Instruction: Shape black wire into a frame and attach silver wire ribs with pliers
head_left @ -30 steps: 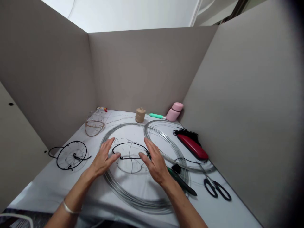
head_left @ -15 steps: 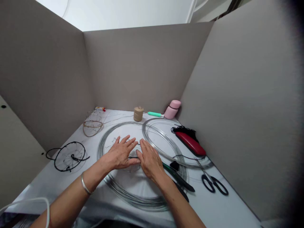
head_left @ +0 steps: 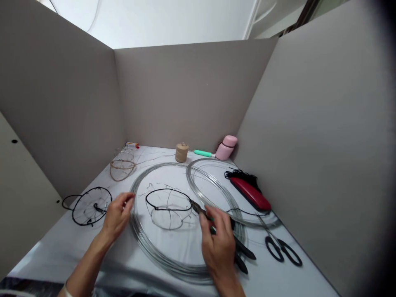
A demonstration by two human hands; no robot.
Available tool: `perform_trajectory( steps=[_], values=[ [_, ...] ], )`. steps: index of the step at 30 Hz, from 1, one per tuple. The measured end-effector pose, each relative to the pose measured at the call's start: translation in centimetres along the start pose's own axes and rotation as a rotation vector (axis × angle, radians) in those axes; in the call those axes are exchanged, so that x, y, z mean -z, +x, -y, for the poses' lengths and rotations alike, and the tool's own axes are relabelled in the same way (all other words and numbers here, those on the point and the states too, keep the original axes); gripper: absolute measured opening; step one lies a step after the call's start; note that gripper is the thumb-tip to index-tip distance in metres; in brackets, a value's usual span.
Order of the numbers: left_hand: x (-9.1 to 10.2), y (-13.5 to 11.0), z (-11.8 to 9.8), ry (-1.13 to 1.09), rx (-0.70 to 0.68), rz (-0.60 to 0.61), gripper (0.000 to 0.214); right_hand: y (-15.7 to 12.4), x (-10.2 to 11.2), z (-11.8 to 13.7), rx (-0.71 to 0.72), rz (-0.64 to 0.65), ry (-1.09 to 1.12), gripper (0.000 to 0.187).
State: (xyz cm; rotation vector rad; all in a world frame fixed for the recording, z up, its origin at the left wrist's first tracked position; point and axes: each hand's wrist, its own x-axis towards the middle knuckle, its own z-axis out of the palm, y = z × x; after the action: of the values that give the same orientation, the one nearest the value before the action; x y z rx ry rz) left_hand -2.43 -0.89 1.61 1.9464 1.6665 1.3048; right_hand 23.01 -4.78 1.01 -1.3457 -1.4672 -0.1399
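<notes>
On a white table (head_left: 52, 251) walled by grey partitions (head_left: 185, 95), a black wire frame (head_left: 168, 200) lies inside a big coil of silver wire (head_left: 133, 218). The right hand (head_left: 218, 247) has its fingers (head_left: 216, 218) closed around pliers (head_left: 198, 209), whose nose touches the frame's right end; gripping this near the nose gives steady control. The left hand (head_left: 116, 216), fingers loosely curled and apparently empty, sits just beside the coil, well apart from the frame.
</notes>
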Motion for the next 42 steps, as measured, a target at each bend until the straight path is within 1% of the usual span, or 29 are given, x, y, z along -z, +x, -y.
perform_trajectory(
  steps=[1, 3, 5, 7, 9, 10, 13, 17, 20, 22, 24, 28, 30, 32, 35, 37, 39, 40, 42],
  values=[
    [-0.4, -0.7, 0.7, 0.033, -0.007, 0.032, 0.025, -0.5, 0.0, 0.6, 0.048, -0.008, -0.003, 0.019],
    [-1.5, -1.6, 1.2, 0.108, -0.060, 0.060, 0.022, -1.1, -0.5, 2.1, 0.188, 0.032, -0.009, 0.015],
    [-2.6, -1.6, 1.0, 0.138, -0.044, 0.073, 0.022, -1.0, -1.3, 3.6, 0.317, 0.119, -0.017, 0.017],
    [-3.3, -1.0, 0.5, 0.114, 0.010, 0.081, 0.023, -0.3, -2.3, 4.9, 0.378, 0.213, -0.021, 0.019],
    [-3.7, -0.1, 0.2, 0.065, 0.048, 0.092, 0.024, 1.0, -3.2, 5.7, 0.366, 0.305, -0.010, 0.020],
    [-3.8, 0.2, 0.2, 0.039, 0.055, 0.099, 0.024, 1.9, -3.6, 6.0, 0.341, 0.372, -0.009, 0.020],
    [-4.1, 0.8, 0.5, -0.048, 0.066, 0.128, 0.025, 4.9, -5.4, 6.6, 0.270, 0.637, -0.053, 0.024],
    [-4.7, 0.9, 0.7, -0.121, 0.086, 0.151, 0.025, 8.3, -8.2, 6.4, 0.312, 0.844, -0.069, 0.028],
    [-4.9, 0.9, 0.7, -0.116, 0.109, 0.167, 0.026, 9.4, -9.7, 5.9, 0.346, 0.988, -0.060, 0.035],
    [-5.1, 0.7, 0.7, -0.082, 0.118, 0.176, 0.025, 9.4, -10.1, 5.6, 0.369, 1.063, -0.035, 0.042],
    [-5.4, 0.5, 0.6, -0.034, 0.120, 0.182, 0.020, 9.3, -10.2, 5.3, 0.391, 1.110, -0.006, 0.045],
    [-6.1, 0.0, 0.0, 0.048, 0.131, 0.165, 0.009, 8.9, -10.1, 5.1, 0.411, 1.138, 0.041, 0.031],
    [-6.4, -0.2, -0.4, 0.063, 0.127, 0.138, 0.014, 8.8, -9.8, 5.1, 0.425, 1.130, 0.080, 0.026],
    [-6.5, -0.4, -0.8, 0.058, 0.098, 0.110, 0.021, 8.9, -9.0, 5.2, 0.444, 1.103, 0.124, 0.025],
    [-6.2, -0.5, -1.8, 0.024, 0.027, 0.077, 0.025, 8.9, -7.0, 5.4, 0.466, 1.041, 0.171, 0.024],
    [-5.5, -0.4, -2.7, -0.029, -0.084, 0.053, 0.026, 9.0, -5.1, 5.5, 0.493, 0.970, 0.219, 0.022],
    [-4.3, 0.0, -3.9, -0.103, -0.263, 0.050, 0.026, 9.0, -3.1, 5.8, 0.545, 0.869, 0.271, 0.022],
    [-3.6, 0.2, -4.6, -0.129, -0.342, 0.074, 0.025, 8.9, -2.1, 6.0, 0.579, 0.814, 0.283, 0.023],
    [-2.1, 0.6, -6.1, -0.125, -0.409, 0.157, 0.026, 8.6, -0.3, 6.4, 0.649, 0.701, 0.274, 0.023]
  ],
)
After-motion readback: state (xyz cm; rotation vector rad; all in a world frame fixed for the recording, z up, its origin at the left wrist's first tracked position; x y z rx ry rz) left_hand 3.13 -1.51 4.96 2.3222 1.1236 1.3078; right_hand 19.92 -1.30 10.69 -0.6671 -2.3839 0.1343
